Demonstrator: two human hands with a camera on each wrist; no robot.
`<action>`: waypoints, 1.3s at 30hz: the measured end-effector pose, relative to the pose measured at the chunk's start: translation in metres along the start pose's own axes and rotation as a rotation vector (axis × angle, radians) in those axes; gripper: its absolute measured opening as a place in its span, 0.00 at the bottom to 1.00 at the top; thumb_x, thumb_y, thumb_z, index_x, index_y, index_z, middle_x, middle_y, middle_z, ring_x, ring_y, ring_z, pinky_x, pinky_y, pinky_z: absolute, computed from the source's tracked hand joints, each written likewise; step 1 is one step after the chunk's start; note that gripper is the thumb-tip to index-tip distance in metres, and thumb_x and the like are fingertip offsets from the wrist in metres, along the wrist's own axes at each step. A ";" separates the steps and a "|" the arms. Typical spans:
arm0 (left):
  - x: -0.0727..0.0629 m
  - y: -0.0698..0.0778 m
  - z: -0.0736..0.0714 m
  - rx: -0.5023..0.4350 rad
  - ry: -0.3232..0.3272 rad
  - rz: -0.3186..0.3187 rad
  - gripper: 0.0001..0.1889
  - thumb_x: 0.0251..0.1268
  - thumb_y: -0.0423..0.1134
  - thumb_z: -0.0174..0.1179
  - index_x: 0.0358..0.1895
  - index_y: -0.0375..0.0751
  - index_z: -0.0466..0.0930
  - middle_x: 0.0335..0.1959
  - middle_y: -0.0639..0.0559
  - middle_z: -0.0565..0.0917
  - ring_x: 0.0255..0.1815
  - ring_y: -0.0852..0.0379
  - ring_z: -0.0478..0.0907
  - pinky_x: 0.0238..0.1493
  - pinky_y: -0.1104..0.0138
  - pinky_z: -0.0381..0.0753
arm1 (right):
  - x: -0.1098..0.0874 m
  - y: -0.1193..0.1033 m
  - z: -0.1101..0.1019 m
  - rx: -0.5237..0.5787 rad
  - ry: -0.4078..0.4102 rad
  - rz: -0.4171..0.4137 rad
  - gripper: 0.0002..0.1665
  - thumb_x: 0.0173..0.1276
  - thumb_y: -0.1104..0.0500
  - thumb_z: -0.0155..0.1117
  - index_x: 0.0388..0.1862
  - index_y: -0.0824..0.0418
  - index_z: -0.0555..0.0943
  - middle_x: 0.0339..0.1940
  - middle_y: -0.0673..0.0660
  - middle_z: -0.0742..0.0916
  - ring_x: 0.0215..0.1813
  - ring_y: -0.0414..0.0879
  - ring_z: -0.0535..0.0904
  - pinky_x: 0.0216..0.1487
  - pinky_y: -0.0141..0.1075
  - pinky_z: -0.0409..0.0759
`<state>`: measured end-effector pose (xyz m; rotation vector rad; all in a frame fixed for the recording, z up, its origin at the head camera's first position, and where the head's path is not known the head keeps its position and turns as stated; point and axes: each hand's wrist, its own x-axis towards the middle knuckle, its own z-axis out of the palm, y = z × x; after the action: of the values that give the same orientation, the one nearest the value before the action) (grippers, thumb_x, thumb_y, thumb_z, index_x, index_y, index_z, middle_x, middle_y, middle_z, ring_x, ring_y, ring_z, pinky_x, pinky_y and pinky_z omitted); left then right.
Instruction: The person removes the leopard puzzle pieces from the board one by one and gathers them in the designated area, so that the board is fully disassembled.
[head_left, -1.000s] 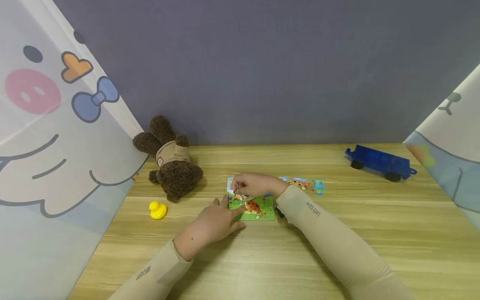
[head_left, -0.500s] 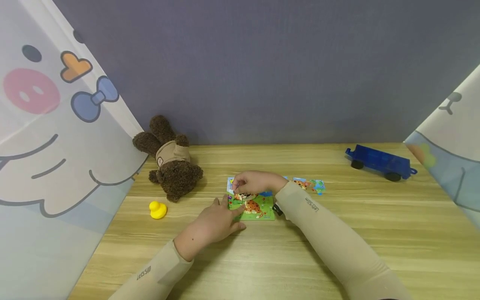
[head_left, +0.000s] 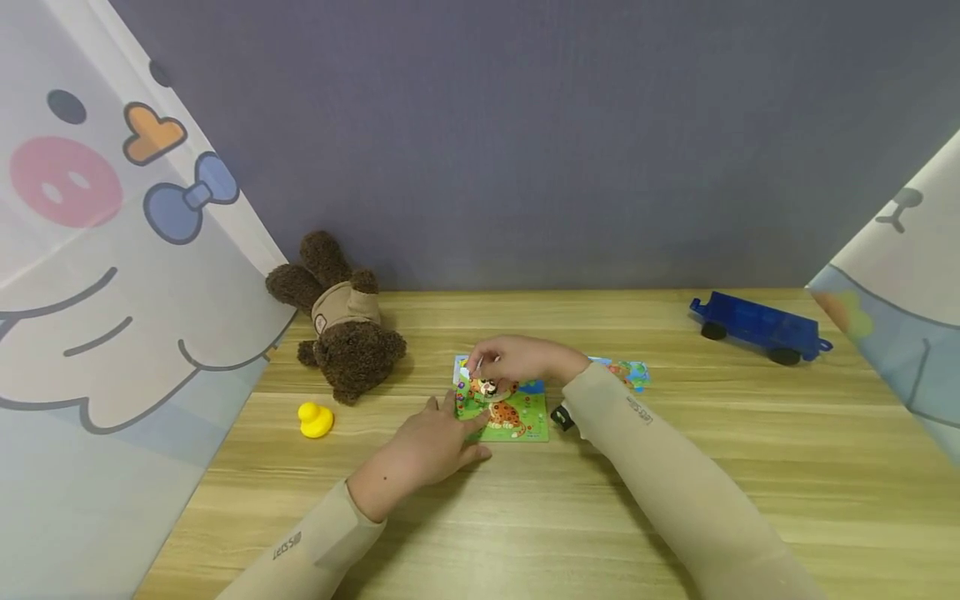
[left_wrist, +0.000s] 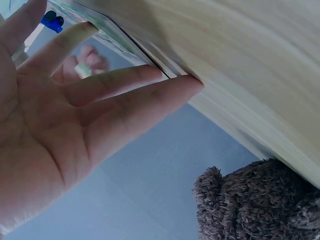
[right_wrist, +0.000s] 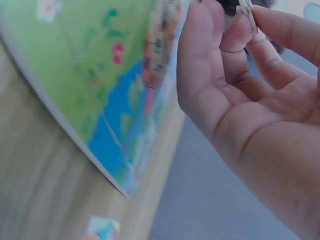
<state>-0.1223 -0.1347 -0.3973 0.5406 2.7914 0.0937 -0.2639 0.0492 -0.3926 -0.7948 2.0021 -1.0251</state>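
A jigsaw puzzle with a spotted leopard on green grass lies on the wooden table. My left hand rests at its left side with fingers spread and straight, the fingertips at the puzzle's edge. Above the puzzle's upper part, my right hand pinches a small puzzle piece between thumb and fingers. That piece shows edge-on in the right wrist view, and its pale green face is blurred in the left wrist view. Several loose puzzle pieces lie to the right, partly hidden by the right forearm.
At the left back lies a brown plush toy, with a yellow rubber duck in front of it. A blue toy trailer with black wheels stands at the right back, near the grey wall.
My right hand has shifted slightly away and to the right, lifting the pinched puzzle piece and uncovering more of the leopard's head. The left hand has stayed in place.
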 end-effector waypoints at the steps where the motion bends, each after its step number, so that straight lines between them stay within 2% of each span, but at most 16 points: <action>1: 0.000 -0.001 0.000 -0.004 0.003 0.003 0.32 0.79 0.64 0.56 0.78 0.58 0.75 0.79 0.19 0.64 0.73 0.15 0.71 0.66 0.32 0.83 | -0.004 -0.001 -0.002 0.003 0.015 -0.007 0.13 0.86 0.58 0.53 0.60 0.57 0.81 0.43 0.55 0.80 0.39 0.51 0.85 0.49 0.44 0.91; 5: 0.001 -0.003 0.000 -0.011 0.018 0.018 0.31 0.79 0.65 0.56 0.78 0.58 0.75 0.79 0.20 0.66 0.72 0.15 0.72 0.66 0.31 0.82 | -0.021 -0.005 -0.012 -0.013 0.088 -0.052 0.14 0.86 0.56 0.54 0.63 0.57 0.80 0.55 0.58 0.83 0.47 0.56 0.89 0.55 0.51 0.92; 11: 0.000 -0.006 -0.002 -0.005 0.024 0.037 0.31 0.78 0.65 0.56 0.77 0.58 0.76 0.78 0.22 0.68 0.71 0.18 0.75 0.64 0.32 0.84 | -0.049 -0.003 -0.026 -0.005 0.167 -0.115 0.14 0.87 0.55 0.56 0.62 0.59 0.79 0.48 0.59 0.83 0.50 0.59 0.88 0.56 0.50 0.93; 15: -0.001 -0.007 -0.005 -0.004 0.013 0.034 0.31 0.77 0.66 0.57 0.77 0.60 0.76 0.78 0.23 0.69 0.71 0.21 0.76 0.63 0.32 0.85 | -0.067 0.005 -0.034 -0.008 0.203 -0.115 0.13 0.87 0.55 0.56 0.61 0.59 0.79 0.45 0.59 0.82 0.46 0.54 0.87 0.53 0.48 0.93; 18: -0.001 -0.008 -0.006 -0.005 0.010 0.030 0.30 0.77 0.66 0.57 0.77 0.61 0.76 0.78 0.24 0.69 0.70 0.22 0.76 0.62 0.32 0.85 | -0.080 0.014 -0.039 -0.006 0.214 -0.099 0.13 0.87 0.56 0.55 0.61 0.60 0.79 0.46 0.60 0.82 0.42 0.53 0.87 0.52 0.54 0.92; 22: -0.001 -0.009 -0.007 -0.006 0.002 0.020 0.30 0.78 0.66 0.57 0.76 0.62 0.77 0.79 0.25 0.68 0.71 0.23 0.75 0.63 0.32 0.85 | -0.092 0.031 -0.044 -0.026 0.205 -0.036 0.13 0.87 0.56 0.55 0.61 0.60 0.79 0.47 0.61 0.82 0.40 0.55 0.88 0.52 0.58 0.91; 26: -0.001 -0.009 -0.008 -0.009 -0.003 0.018 0.30 0.78 0.65 0.57 0.76 0.62 0.77 0.79 0.27 0.68 0.71 0.23 0.76 0.64 0.33 0.85 | -0.101 0.050 -0.045 -0.073 0.167 0.041 0.12 0.87 0.57 0.55 0.60 0.60 0.79 0.48 0.60 0.82 0.39 0.52 0.87 0.49 0.51 0.92; 29: -0.001 -0.009 -0.009 -0.009 -0.001 0.025 0.30 0.77 0.65 0.58 0.76 0.62 0.77 0.80 0.30 0.69 0.71 0.23 0.76 0.63 0.33 0.85 | -0.105 0.060 -0.044 -0.080 0.126 0.070 0.12 0.87 0.59 0.54 0.58 0.62 0.79 0.45 0.58 0.81 0.38 0.49 0.83 0.46 0.45 0.92; 34: -0.002 -0.009 -0.010 0.014 0.012 0.037 0.29 0.77 0.65 0.59 0.76 0.63 0.78 0.79 0.33 0.71 0.73 0.26 0.75 0.59 0.33 0.87 | -0.107 0.070 -0.039 -0.058 0.067 0.092 0.12 0.87 0.60 0.51 0.58 0.64 0.79 0.34 0.53 0.77 0.36 0.45 0.76 0.44 0.41 0.90; 39: -0.001 -0.009 -0.011 0.021 0.011 0.047 0.29 0.76 0.65 0.59 0.76 0.62 0.78 0.79 0.34 0.71 0.74 0.26 0.73 0.60 0.33 0.86 | -0.109 0.074 -0.035 -0.065 0.065 0.091 0.10 0.86 0.61 0.51 0.56 0.64 0.79 0.36 0.54 0.79 0.37 0.46 0.74 0.42 0.38 0.86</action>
<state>-0.1280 -0.1433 -0.3881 0.6131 2.7939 0.0780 -0.2490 0.1839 -0.4059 -0.7058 2.1162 -0.9482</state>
